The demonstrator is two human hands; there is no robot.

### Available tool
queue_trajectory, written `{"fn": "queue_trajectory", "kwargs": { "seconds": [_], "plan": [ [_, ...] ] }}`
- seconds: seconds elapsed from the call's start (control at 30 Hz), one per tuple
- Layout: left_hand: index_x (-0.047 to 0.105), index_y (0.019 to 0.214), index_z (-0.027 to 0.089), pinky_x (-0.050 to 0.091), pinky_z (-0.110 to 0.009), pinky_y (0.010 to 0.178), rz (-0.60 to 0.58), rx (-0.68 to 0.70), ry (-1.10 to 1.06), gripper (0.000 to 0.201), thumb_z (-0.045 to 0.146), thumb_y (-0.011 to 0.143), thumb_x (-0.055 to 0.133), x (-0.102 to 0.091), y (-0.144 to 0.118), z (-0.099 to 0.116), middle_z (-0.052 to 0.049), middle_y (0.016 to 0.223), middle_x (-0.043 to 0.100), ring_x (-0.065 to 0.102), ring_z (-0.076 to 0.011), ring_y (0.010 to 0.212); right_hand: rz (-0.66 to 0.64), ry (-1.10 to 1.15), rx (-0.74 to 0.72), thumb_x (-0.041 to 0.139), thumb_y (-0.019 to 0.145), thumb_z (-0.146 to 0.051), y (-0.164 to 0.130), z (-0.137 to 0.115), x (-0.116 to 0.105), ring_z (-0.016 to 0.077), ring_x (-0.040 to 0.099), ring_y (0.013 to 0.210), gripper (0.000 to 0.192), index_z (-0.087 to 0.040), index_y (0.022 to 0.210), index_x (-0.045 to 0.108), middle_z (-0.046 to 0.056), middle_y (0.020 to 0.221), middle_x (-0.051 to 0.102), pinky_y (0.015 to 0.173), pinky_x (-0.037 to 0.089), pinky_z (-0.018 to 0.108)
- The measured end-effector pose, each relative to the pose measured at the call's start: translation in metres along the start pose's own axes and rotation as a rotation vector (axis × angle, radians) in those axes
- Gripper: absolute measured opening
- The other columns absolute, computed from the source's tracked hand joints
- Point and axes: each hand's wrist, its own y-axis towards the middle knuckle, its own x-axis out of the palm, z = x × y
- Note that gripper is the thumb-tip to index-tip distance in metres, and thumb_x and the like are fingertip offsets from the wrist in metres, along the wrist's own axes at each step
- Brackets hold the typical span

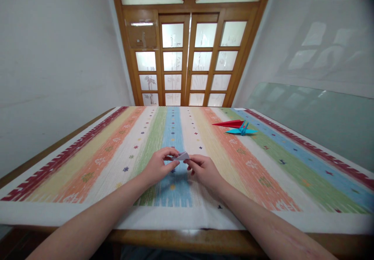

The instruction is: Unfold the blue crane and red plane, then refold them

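A small piece of folded paper (182, 156), pale lilac-grey, is held just above the blue stripe of the tablecloth. My left hand (161, 166) pinches its left side between thumb and fingers. On the opposite side, the thumb and fingertips of my right hand (203, 169) close on the paper's right end. Part of the paper is covered by the fingers, so its full shape cannot be made out. Both forearms reach in from the front edge of the table.
A striped tablecloth (111, 174) covers the table. Toward the back right lie a red paper plane (229, 123) and a blue paper crane (242, 130), close together. Wooden doors with glass panes (187, 57) stand beyond the far edge. A pale glass panel (315, 112) leans at the right.
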Motion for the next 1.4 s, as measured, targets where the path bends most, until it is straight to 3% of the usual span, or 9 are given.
{"fn": "queue_trajectory", "kwargs": {
  "seconds": [0.13,0.23,0.43,0.57,0.77,1.03,1.17,1.4],
  "plan": [
    [0.071,0.104,0.021,0.045,-0.041,0.107,-0.037,0.033,0.035,0.022,0.036,0.089,0.068,0.001,-0.001,-0.002,-0.01,0.117,0.068,0.058,-0.0254,0.122,-0.008,-0.182,-0.153,0.058,0.094,-0.033,-0.001,-0.003,-0.005,0.0178,0.063,0.071,0.023,-0.024,0.094,0.079,0.004,0.077,0.07,0.068,0.048,0.03],
    [0.072,0.108,0.021,0.04,-0.042,0.11,-0.053,0.01,0.035,0.034,0.05,0.093,0.06,0.002,-0.001,-0.009,-0.011,0.121,0.068,0.056,-0.0264,0.124,-0.008,-0.315,-0.256,0.056,0.096,-0.031,-0.002,-0.006,-0.007,0.0192,0.065,0.077,0.023,-0.027,0.103,0.078,0.004,0.085,0.074,0.074,0.047,0.032],
    [0.07,0.111,0.021,0.045,-0.043,0.103,-0.059,-0.192,-0.178,0.056,0.069,0.09,0.05,0.007,0.001,-0.018,-0.01,0.119,0.069,0.061,-0.0265,0.115,-0.006,-0.474,-0.329,0.056,0.097,-0.035,-0.004,-0.008,-0.008,0.0224,0.067,0.087,0.031,-0.033,0.124,0.072,0.006,0.099,0.076,0.081,0.048,0.035],
    [0.07,0.113,0.017,0.049,-0.04,0.095,0.031,-0.315,-0.299,0.061,0.071,0.087,0.056,0.013,0.0,-0.017,-0.013,0.118,0.068,0.063,-0.0258,0.11,-0.02,-0.546,-0.363,0.053,0.099,-0.033,-0.006,-0.01,-0.002,0.0244,0.068,0.094,0.033,-0.033,0.128,0.07,0.008,0.109,0.076,0.085,0.048,0.038],
    [0.069,0.115,0.015,0.049,-0.039,0.098,0.103,-0.291,-0.289,0.056,0.062,0.087,0.061,0.019,-0.001,-0.021,-0.014,0.117,0.069,0.064,-0.0252,0.109,0.015,-0.6,-0.385,0.051,0.101,-0.034,-0.008,-0.01,0.003,0.0249,0.068,0.097,0.034,-0.032,0.131,0.067,0.009,0.113,0.075,0.086,0.048,0.037],
    [0.066,0.118,0.016,0.048,-0.037,0.098,0.13,-0.12,-0.117,0.041,0.045,0.089,0.066,0.015,-0.002,-0.012,-0.013,0.123,0.067,0.063,-0.0244,0.11,0.079,-0.459,-0.314,0.059,0.097,-0.035,-0.011,-0.021,0.008,0.0217,0.068,0.084,0.032,-0.028,0.125,0.07,0.007,0.101,0.076,0.081,0.049,0.035],
    [0.068,0.116,0.019,0.046,-0.04,0.102,0.144,-0.061,0.018,0.034,0.038,0.088,0.069,0.009,-0.002,-0.008,-0.012,0.125,0.067,0.062,-0.0253,0.114,0.066,-0.225,-0.221,0.063,0.093,-0.038,-0.009,-0.023,0.01,0.0207,0.068,0.085,0.03,-0.025,0.119,0.071,0.007,0.103,0.076,0.077,0.052,0.035],
    [0.067,0.11,0.021,0.051,-0.036,0.089,0.135,-0.014,0.079,0.026,0.028,0.085,0.071,0.011,-0.004,-0.008,-0.008,0.111,0.07,0.066,-0.0217,0.099,-0.089,0.289,0.122,0.072,0.082,-0.039,-0.005,-0.015,0.018,0.0166,0.066,0.067,0.045,-0.022,0.119,0.054,0.002,0.083,0.07,0.044,0.046,0.021]
  ]
}}
